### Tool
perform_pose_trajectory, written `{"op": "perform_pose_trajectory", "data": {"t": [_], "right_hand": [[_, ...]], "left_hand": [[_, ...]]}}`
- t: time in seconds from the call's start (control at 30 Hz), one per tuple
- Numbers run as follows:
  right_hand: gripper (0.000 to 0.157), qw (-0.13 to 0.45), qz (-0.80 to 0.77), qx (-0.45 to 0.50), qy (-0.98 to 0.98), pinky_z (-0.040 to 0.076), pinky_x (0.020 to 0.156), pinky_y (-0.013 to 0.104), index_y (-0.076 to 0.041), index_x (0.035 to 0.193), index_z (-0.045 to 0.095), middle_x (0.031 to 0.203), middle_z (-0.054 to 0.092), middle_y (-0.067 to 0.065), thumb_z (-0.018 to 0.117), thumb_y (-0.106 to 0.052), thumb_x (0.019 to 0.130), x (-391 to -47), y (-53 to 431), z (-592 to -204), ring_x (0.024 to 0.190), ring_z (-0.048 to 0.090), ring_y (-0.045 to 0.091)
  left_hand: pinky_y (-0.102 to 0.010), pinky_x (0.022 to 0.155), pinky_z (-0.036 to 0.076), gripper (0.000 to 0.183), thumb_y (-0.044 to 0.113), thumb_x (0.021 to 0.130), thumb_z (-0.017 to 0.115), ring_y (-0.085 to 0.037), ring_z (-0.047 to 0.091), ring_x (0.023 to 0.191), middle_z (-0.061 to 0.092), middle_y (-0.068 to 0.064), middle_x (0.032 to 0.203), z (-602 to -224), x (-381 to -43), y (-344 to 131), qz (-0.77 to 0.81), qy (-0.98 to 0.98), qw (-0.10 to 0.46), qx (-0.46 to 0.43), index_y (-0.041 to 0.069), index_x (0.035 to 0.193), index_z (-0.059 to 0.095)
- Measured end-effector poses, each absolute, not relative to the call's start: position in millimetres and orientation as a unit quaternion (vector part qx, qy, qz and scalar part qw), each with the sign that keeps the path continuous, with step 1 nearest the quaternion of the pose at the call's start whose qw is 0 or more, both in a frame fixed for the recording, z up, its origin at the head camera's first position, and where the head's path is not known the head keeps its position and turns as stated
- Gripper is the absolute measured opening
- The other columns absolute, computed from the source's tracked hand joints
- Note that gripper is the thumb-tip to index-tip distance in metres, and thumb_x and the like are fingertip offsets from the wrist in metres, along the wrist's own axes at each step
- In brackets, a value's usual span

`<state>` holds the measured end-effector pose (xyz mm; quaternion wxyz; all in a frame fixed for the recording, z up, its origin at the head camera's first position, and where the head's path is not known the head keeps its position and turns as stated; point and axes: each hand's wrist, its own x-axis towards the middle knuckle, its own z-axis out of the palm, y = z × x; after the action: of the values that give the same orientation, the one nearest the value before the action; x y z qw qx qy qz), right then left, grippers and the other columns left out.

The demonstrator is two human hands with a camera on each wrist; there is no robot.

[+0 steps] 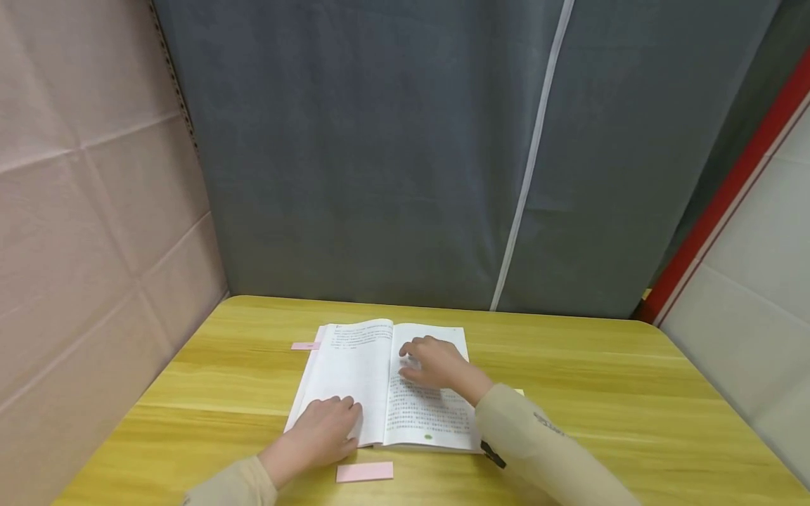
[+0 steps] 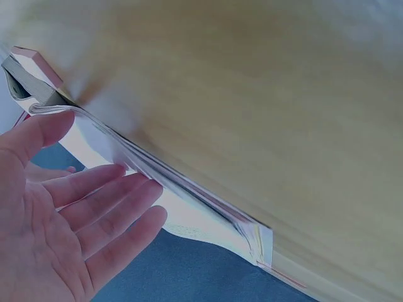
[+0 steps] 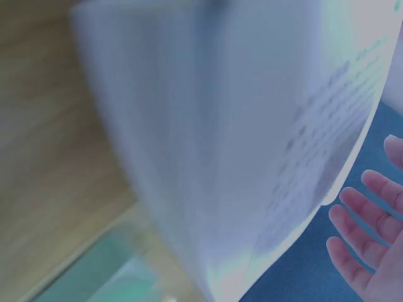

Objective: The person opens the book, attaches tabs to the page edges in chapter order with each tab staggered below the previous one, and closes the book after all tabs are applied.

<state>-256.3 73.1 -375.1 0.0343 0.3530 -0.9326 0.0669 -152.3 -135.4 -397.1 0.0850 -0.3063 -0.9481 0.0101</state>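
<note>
An open book point(image 1: 354, 369) with printed text lies on the wooden table. My left hand point(image 1: 328, 430) rests on the lower part of its left page, close to the front edge. In the left wrist view the fingers of that left hand point(image 2: 94, 220) are spread and fairly straight against the book point(image 2: 201, 220). Over the right page is my right hand point(image 1: 436, 362), its fingers loosely bent and nothing held. The right wrist view shows the right hand point(image 3: 374, 236) apart from the blurred page point(image 3: 252, 126).
A pink sticky-note pad point(image 1: 364, 472) lies before the book's front edge. Another pink tab point(image 1: 306, 346) sticks out at the book's left side. Something small and yellow point(image 1: 519, 392) shows behind the right sleeve. A grey curtain point(image 1: 367, 161) hangs behind the table point(image 1: 607, 393).
</note>
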Motion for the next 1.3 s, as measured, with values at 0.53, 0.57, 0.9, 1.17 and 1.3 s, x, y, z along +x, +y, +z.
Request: {"op": "perform_pose_trajectory", "data": {"t": [0.53, 0.57, 0.9, 1.17, 1.3], "right_hand": [[0.056, -0.136, 0.037, 0.281, -0.949, 0.034, 0.091, 0.041, -0.027, 0.128, 0.044, 0.119, 0.049, 0.001, 0.059, -0.048, 0.078, -267.6, 50.2, -369.7, 0.112, 0.043, 0.021], [0.056, -0.149, 0.034, 0.280, -0.948, 0.034, 0.091, 0.040, -0.027, 0.128, 0.044, 0.119, 0.049, 0.000, 0.060, -0.047, 0.077, -267.0, 51.2, -367.2, 0.112, 0.043, 0.020], [0.052, -0.190, 0.029, 0.293, -0.937, 0.031, 0.094, 0.035, -0.023, 0.124, 0.048, 0.120, 0.049, 0.000, 0.059, -0.046, 0.079, -268.4, 50.0, -356.4, 0.114, 0.042, 0.019], [0.055, -0.173, 0.064, 0.258, -0.948, 0.033, 0.093, 0.038, -0.023, 0.127, 0.044, 0.121, 0.048, 0.004, 0.060, -0.044, 0.079, -278.4, 36.0, -359.2, 0.113, 0.043, 0.021], [0.054, -0.166, 0.072, 0.236, -0.955, 0.033, 0.091, 0.042, -0.026, 0.126, 0.045, 0.122, 0.046, 0.005, 0.061, -0.045, 0.078, -282.8, 33.2, -362.0, 0.111, 0.043, 0.022]], "left_hand": [[-0.026, 0.042, 0.033, 0.026, 0.027, 0.070, 0.066, -0.013, 0.043, 0.055, 0.045, 0.001, 0.066, -398.5, -153.9, -136.7, 0.003, -0.950, 0.073, -0.304, 0.006, 0.081, 0.057], [-0.025, 0.042, 0.033, 0.026, 0.027, 0.070, 0.066, -0.013, 0.043, 0.055, 0.045, 0.001, 0.066, -399.0, -153.9, -136.7, 0.003, -0.949, 0.074, -0.305, 0.006, 0.081, 0.057], [-0.025, 0.042, 0.033, 0.026, 0.028, 0.070, 0.066, -0.013, 0.043, 0.056, 0.044, 0.002, 0.066, -399.4, -153.1, -136.3, 0.005, -0.950, 0.075, -0.304, 0.006, 0.081, 0.056], [-0.025, 0.042, 0.034, 0.026, 0.027, 0.070, 0.066, -0.013, 0.043, 0.056, 0.045, 0.001, 0.066, -398.3, -152.3, -135.4, 0.009, -0.949, 0.072, -0.306, 0.006, 0.081, 0.057], [-0.024, 0.042, 0.034, 0.026, 0.028, 0.070, 0.066, -0.012, 0.043, 0.055, 0.044, 0.001, 0.066, -398.0, -152.4, -135.2, 0.013, -0.950, 0.071, -0.305, 0.006, 0.081, 0.057]]}}
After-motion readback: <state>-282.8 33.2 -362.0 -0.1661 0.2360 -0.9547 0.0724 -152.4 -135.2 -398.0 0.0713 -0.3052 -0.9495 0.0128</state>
